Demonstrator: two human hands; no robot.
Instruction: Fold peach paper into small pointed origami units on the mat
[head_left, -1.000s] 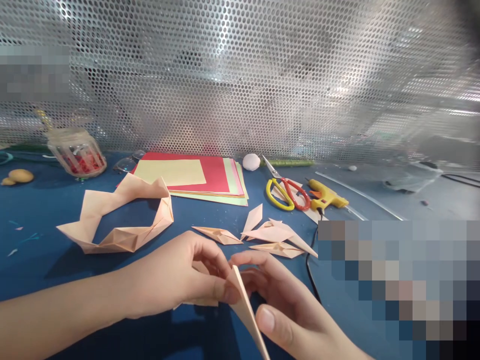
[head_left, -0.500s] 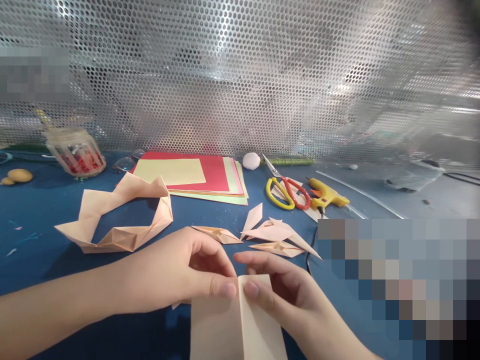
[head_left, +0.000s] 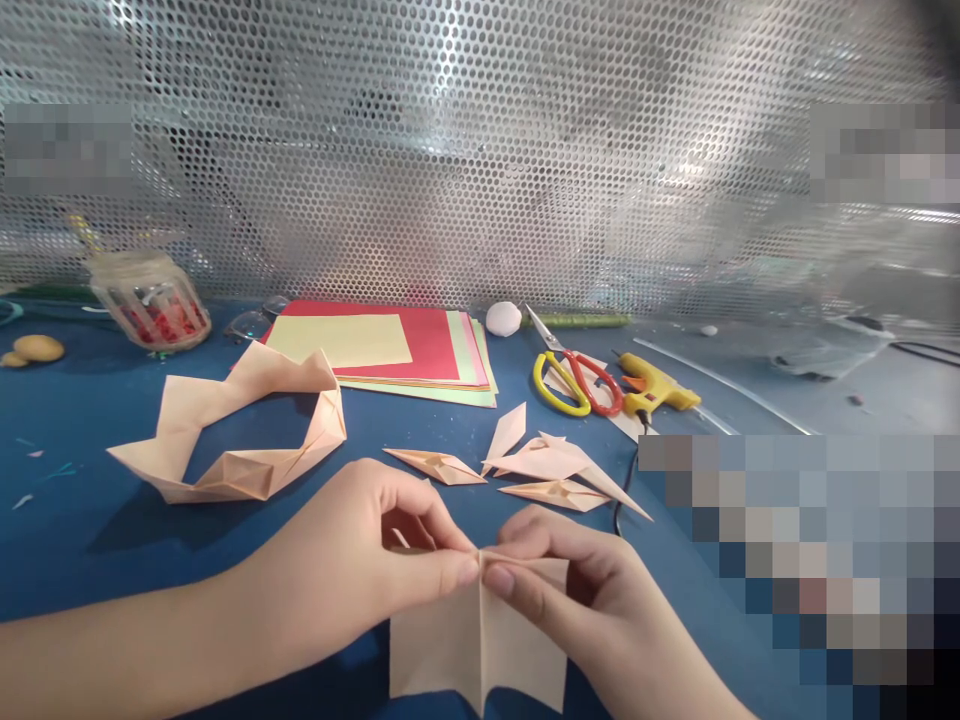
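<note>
A creased sheet of peach paper (head_left: pixel 439 645) hangs between my hands at the lower middle, with a fold line running down its centre. My left hand (head_left: pixel 375 545) pinches its top edge just left of that crease. On the other side of the crease, my right hand (head_left: pixel 566 580) grips the same edge between thumb and fingers. Just beyond my hands lie several folded peach paper pieces (head_left: pixel 547 460), pointed at their ends. To the left stands a ring of joined folded paper (head_left: pixel 187 445) with peaks along its rim.
A stack of coloured paper (head_left: pixel 431 345) lies behind. Scissors (head_left: pixel 577 375) with yellow and red handles rest near a yellow glue gun (head_left: pixel 656 385), its black cord trailing forward. At back left is a glass jar (head_left: pixel 154 305); a perforated silver sheet (head_left: pixel 450 150) rises behind the table.
The paper's lower edge has come up into view, and the sheet now bends at its central crease. My right fingers have closed in behind the top edge.
</note>
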